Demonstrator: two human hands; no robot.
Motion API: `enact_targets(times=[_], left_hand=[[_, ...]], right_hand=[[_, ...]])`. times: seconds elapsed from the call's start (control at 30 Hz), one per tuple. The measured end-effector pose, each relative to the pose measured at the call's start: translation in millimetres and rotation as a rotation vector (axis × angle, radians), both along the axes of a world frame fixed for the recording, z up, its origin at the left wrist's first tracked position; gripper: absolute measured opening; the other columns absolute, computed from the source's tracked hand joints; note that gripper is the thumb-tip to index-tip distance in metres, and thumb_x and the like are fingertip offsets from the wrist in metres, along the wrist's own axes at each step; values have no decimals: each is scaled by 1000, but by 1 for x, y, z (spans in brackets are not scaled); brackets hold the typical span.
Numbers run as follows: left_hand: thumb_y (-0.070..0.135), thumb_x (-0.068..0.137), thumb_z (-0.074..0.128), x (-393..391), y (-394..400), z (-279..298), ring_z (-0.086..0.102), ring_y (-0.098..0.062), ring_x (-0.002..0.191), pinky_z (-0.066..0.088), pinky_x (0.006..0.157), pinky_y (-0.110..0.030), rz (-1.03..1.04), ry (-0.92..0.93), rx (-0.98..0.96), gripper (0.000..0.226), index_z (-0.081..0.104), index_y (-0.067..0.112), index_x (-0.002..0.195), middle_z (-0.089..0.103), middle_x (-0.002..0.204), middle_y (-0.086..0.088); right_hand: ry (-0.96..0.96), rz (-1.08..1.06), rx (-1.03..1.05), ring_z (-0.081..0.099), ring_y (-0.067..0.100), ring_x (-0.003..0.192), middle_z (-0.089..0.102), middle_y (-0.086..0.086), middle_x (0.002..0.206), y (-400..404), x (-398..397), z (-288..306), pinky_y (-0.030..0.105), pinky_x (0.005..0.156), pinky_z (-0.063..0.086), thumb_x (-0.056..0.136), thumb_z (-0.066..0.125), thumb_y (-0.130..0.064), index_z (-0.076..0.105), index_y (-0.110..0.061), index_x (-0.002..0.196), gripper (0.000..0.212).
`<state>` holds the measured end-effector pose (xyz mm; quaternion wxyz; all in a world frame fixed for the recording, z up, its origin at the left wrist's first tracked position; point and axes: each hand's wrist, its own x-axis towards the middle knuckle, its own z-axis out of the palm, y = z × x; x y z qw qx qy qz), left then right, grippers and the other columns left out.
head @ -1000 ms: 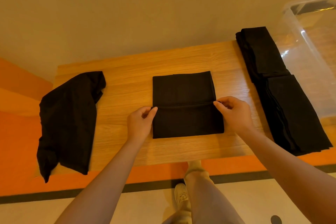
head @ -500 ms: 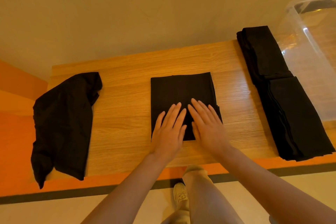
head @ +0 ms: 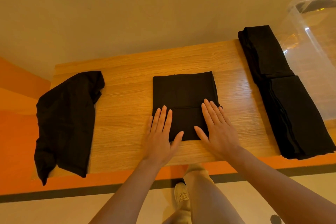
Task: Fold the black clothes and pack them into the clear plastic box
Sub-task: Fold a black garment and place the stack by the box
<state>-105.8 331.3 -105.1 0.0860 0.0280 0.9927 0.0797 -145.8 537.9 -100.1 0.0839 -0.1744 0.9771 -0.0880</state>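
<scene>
Two flat hands on the folded black garment [head: 183, 92].
Left hand [head: 160, 138] and right hand [head: 218, 131] press, fingers straight, hiding its near corners; clear plastic box [head: 312, 45] cut off far right.

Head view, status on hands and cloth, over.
Left hand and right hand flat on folded cloth. Stack beside box. Loose cloth unfolded. Nothing in the way.

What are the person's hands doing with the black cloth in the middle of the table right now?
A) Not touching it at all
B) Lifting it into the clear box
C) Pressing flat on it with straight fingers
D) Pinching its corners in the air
C: the left hand and right hand lie flat, fingers straight, on the near half of the folded black cloth, which rests on the wooden table.
</scene>
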Motion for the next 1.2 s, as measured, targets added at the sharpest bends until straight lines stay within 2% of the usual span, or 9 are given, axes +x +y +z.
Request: enact_targets(times=[0.13, 0.2, 0.3, 0.37, 0.47, 0.63, 0.9, 1.03, 1.2], left_hand=[[60, 97, 10, -4, 1, 11, -1, -17, 149, -6, 118, -46, 23, -6, 23, 70, 16, 19, 153, 8, 161, -2], [56, 99, 11, -22, 1, 25, 2, -15, 148, -10, 118, -43, 65, 42, 94, 66, 19, 19, 153, 10, 160, -1], [36, 104, 29, -72, -8, 45, 11, -15, 147, 7, 118, -33, 62, 79, 221, 53, 18, 18, 152, 15, 160, -1], [25, 104, 35, -109, -17, 51, 16, -18, 146, 16, 116, -31, 15, 62, 183, 51, 20, 17, 152, 18, 159, -3], [22, 101, 42, -153, -31, 52, 30, -22, 139, 23, 112, -35, -83, 11, 10, 50, 28, 17, 149, 32, 153, -5], [27, 95, 57, -190, -45, 58, 43, -24, 127, 30, 103, -34, -174, -141, -77, 47, 44, 17, 139, 47, 138, -5], [35, 89, 65, -215, -46, 67, 52, -24, 111, 28, 99, -38, -114, -349, -80, 33, 61, 17, 116, 58, 118, -3], [30, 90, 63, -214, -44, 69, 52, -22, 109, 28, 95, -33, -153, -331, -77, 27, 59, 16, 113, 57, 118, -3], [19, 93, 58, -194, -45, 71, 56, -19, 100, 26, 86, -27, -238, -135, -77, 14, 56, 17, 106, 62, 110, -1]], right_hand=[[-52, 53, -104, -7, 10, 147, 2, 0, 160, 4, -9, 7, 34, 121, 2, 98, 14, -56, 9, -15, 152, 69], [-75, 87, -200, -6, 7, 147, 6, -2, 160, 8, -29, 17, 33, 121, 5, 100, 24, -48, 16, -17, 152, 61], [-55, 116, -274, 10, 13, 146, 23, 3, 157, 12, -75, 30, 32, 119, 11, 100, 42, -22, 34, -11, 146, 48], [-28, 109, -251, 21, 21, 144, 32, 9, 153, 10, -106, 35, 32, 117, 15, 99, 45, -14, 39, -7, 143, 45], [-29, 104, -166, 34, 28, 138, 41, 12, 146, 6, -143, 38, 37, 113, 25, 98, 49, -17, 42, -6, 140, 44], [-104, 192, -64, 44, 25, 124, 50, 8, 134, 5, -179, 42, 35, 102, 32, 93, 57, -21, 52, -12, 132, 40], [-340, 113, 44, 47, 21, 112, 53, -1, 110, -6, -211, 52, 42, 100, 23, 89, 62, -26, 59, -20, 101, 14], [-290, 202, 143, 44, 21, 109, 48, 0, 107, -11, -213, 58, 40, 97, 24, 87, 62, -30, 55, -20, 96, 15], [-222, 213, -49, 56, 21, 101, 63, 3, 109, -6, -202, 56, 34, 95, 35, 89, 60, -21, 57, -17, 106, 18]])
